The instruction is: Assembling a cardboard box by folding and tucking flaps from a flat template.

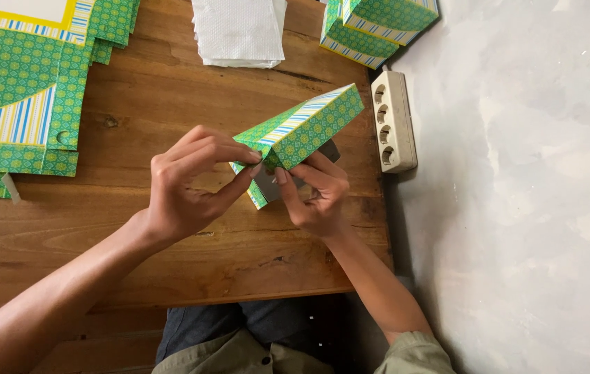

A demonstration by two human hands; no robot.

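The folded cardboard box held at the centre is green with a small yellow-green medallion print, edged by a band of blue, white and yellow stripes; its inner flap is plain grey. At ten o'clock, the flat unfolded cardboard sheets carry the same green print, striped bands and a yellow border. At twelve o'clock lies a white paper stack. At one o'clock, finished boxes repeat the pattern. The power strip is cream, the wooden table warm brown, the floor pale grey.
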